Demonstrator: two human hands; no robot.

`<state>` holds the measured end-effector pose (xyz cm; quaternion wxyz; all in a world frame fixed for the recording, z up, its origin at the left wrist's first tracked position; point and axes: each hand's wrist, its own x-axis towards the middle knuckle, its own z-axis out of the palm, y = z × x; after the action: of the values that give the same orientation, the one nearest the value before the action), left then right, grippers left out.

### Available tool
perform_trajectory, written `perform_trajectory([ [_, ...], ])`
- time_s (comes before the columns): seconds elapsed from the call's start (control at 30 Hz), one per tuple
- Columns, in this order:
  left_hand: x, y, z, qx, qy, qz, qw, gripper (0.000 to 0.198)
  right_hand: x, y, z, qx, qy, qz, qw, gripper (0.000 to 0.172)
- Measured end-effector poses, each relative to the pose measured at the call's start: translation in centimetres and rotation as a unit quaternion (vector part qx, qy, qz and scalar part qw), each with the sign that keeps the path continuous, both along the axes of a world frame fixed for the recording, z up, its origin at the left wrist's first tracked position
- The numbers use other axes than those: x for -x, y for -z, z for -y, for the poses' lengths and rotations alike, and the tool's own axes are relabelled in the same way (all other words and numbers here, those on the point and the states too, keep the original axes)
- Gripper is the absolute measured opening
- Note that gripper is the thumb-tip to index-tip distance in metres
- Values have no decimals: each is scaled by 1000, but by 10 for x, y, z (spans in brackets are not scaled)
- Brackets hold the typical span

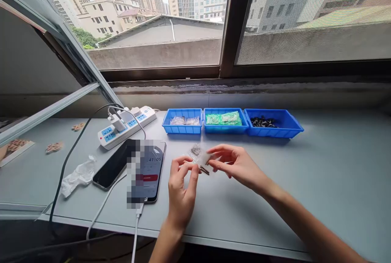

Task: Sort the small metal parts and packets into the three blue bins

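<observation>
A small clear plastic bag point(203, 158) is between my two hands, above the grey table. Small metal parts point(196, 149) lie in its far part, and a couple of screws point(204, 170) show at its near side. My left hand point(183, 185) pinches the bag's near left edge beside the screws, thumb against fingertips. From the right, my right hand point(235, 163) has its fingers curled on the bag's other side, with the thumb close to the index finger. The fingertips partly cover the bag.
Beyond my hands stand three blue bins: one with clear packets point(166, 126), one with green packets point(226, 128), one with black parts point(284, 126). Leftward are two phones point(114, 165) point(155, 173), a power strip point(128, 126), cables and crumpled tissue point(77, 176).
</observation>
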<state>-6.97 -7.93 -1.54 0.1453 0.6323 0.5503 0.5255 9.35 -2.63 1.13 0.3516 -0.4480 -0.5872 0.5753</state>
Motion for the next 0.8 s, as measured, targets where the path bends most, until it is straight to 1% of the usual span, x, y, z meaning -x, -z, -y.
perform_trajectory([
  [0.1,-1,1,-1,-1,-10,1,1000,21,-1,-1,0,-21,22,-1,1000,33],
  [0.23,-2,2,-2,17,8,7,1000,15,-2,-1,-1,-54,45,-1,998,35],
  [0.4,-2,2,-3,22,38,-11,999,13,0,0,2,-58,11,2,998,31],
  [0.47,-2,2,-4,21,29,-17,999,13,2,1,3,-65,1,8,998,27],
  [0.53,-1,3,-4,21,12,-20,1000,13,2,3,3,-90,10,25,996,24],
  [0.6,-1,5,-4,30,-6,-30,999,13,2,8,2,-124,23,54,991,22],
  [0.7,-1,11,-5,56,-27,-66,996,18,1,16,0,-155,9,101,983,18],
  [0.73,-1,12,-5,61,-32,-78,995,18,1,18,-1,-163,1,110,981,17],
  [0.8,-1,14,-5,64,-45,-89,993,11,0,19,-1,-185,-2,113,976,15],
])
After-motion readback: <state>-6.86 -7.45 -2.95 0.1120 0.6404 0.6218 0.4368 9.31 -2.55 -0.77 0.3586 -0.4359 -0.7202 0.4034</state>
